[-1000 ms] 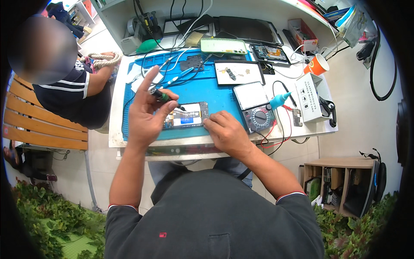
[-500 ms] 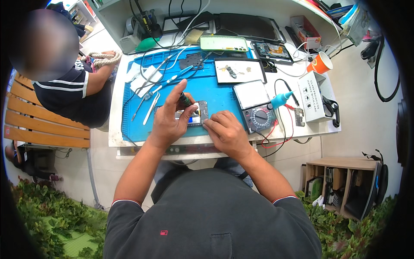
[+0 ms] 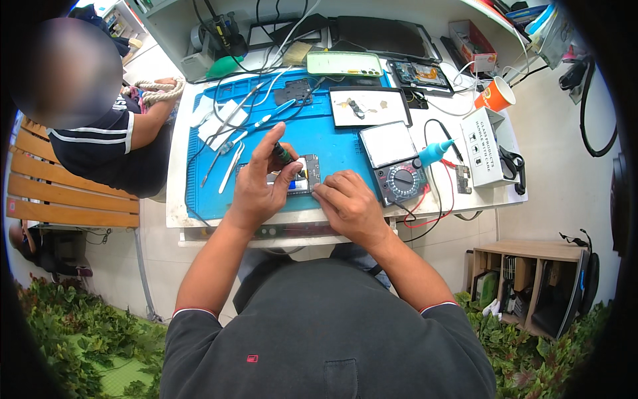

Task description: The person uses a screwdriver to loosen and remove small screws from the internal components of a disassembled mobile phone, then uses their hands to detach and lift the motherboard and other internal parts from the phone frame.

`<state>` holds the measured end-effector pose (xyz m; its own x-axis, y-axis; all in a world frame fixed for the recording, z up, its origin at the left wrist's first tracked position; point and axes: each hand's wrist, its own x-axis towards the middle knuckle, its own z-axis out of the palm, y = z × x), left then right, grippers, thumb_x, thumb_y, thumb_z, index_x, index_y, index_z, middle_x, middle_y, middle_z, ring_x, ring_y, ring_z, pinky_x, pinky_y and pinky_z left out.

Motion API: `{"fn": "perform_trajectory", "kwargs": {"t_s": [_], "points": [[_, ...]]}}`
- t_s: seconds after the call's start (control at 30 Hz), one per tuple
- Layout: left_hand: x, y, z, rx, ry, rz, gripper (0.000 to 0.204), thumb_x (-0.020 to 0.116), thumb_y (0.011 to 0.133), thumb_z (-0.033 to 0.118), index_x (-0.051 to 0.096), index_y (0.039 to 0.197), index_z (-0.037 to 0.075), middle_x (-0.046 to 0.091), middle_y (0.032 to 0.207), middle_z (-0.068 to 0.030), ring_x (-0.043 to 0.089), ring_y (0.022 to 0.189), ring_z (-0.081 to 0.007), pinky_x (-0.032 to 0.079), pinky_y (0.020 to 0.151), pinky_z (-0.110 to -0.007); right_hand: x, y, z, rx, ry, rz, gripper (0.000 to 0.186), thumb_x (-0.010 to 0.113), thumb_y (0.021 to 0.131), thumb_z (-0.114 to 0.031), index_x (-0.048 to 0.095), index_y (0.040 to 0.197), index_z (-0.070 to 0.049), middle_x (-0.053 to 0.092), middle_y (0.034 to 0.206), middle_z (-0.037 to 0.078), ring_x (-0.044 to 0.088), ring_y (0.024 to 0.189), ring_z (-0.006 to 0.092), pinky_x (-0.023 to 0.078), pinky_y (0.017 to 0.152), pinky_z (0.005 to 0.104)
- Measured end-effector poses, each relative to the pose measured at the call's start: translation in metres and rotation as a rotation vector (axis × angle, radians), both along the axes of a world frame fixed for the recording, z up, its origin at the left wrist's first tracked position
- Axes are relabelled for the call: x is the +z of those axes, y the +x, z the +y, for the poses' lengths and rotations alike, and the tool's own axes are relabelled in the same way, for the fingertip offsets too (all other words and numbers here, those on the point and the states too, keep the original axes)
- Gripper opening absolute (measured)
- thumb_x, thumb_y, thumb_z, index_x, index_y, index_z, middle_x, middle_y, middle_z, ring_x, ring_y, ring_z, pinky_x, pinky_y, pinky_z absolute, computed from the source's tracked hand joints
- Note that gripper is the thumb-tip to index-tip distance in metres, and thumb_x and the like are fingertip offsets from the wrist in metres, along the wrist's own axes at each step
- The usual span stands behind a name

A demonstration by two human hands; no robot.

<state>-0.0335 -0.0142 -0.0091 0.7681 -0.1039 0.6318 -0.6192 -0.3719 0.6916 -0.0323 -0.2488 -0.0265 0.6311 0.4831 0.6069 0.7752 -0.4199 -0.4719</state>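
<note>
An opened phone [image 3: 312, 167] lies on the blue work mat [image 3: 332, 146], its dark board and battery partly bared. My left hand [image 3: 258, 193] is closed round a small screwdriver [image 3: 285, 155] with a dark green handle, tilted over the phone. Its index finger points upward along the tool. The screwdriver's tip is hidden behind my fingers. At the phone's right edge, my right hand [image 3: 353, 207] has its fingers bent and pinched against the corner. White tweezers [image 3: 231, 167] rest on the mat left of my left hand.
A multimeter [image 3: 401, 181] with an upright lid stands right of my right hand, its leads trailing. Behind are a white tray [image 3: 369, 116] of small parts and a green phone cover [image 3: 344, 64]. An orange cup [image 3: 496, 95] stands at right. Another person [image 3: 100, 153] sits at left.
The whole view has shifted very slightly. Both hands keep their places at the phone, and the screwdriver stays in my left hand.
</note>
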Motion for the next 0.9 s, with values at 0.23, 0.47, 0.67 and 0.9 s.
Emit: {"fn": "perform_trajectory", "kwargs": {"t_s": [0.23, 0.47, 0.67, 0.9], "points": [[0.0015, 0.0015, 0.0012, -0.005, 0.005, 0.009, 0.081, 0.082, 0.108, -0.001, 0.04, 0.177, 0.005, 0.078, 0.112, -0.0121, 0.081, 0.095, -0.0175, 0.069, 0.088, -0.034, 0.0012, 0.0005, 0.0001, 0.0, -0.001, -0.005, 0.017, 0.088, 0.096, -0.007, 0.081, 0.111, -0.001, 0.076, 0.108, 0.01, 0.072, 0.107, 0.0307, 0.059, 0.095, 0.0451], [0.0, 0.0015, 0.0017, -0.001, 0.005, 0.001, 0.081, 0.082, 0.107, -0.002, 0.04, 0.177, 0.005, 0.078, 0.112, -0.0122, 0.081, 0.095, -0.0173, 0.068, 0.086, -0.033, 0.0031, 0.0008, 0.0001, 0.005, 0.019, -0.003, 0.021, 0.09, 0.091, -0.001, 0.083, 0.11, 0.0, 0.076, 0.105, 0.012, 0.075, 0.102, 0.0331, 0.061, 0.092, 0.0455], [0.0005, 0.0015, 0.0044, -0.007, 0.028, 0.035, 0.084, 0.082, 0.107, -0.001, 0.038, 0.178, 0.007, 0.077, 0.112, -0.0126, 0.078, 0.095, -0.015, 0.067, 0.086, -0.031, 0.003, 0.0013, 0.0001, 0.006, 0.016, -0.001, 0.022, 0.09, 0.09, 0.0, 0.082, 0.111, 0.0, 0.076, 0.105, 0.012, 0.075, 0.102, 0.0336, 0.061, 0.092, 0.0454], [0.009, 0.0077, 0.0076, -0.143, 0.073, -0.009, 0.08, 0.079, 0.106, -0.008, 0.043, 0.174, 0.01, 0.079, 0.117, -0.0156, 0.081, 0.098, -0.0195, 0.069, 0.088, -0.035, 0.0029, 0.0014, 0.0002, 0.006, 0.02, 0.002, 0.023, 0.09, 0.089, 0.0, 0.083, 0.111, 0.001, 0.076, 0.105, 0.013, 0.075, 0.103, 0.0337, 0.061, 0.092, 0.0455]]}}
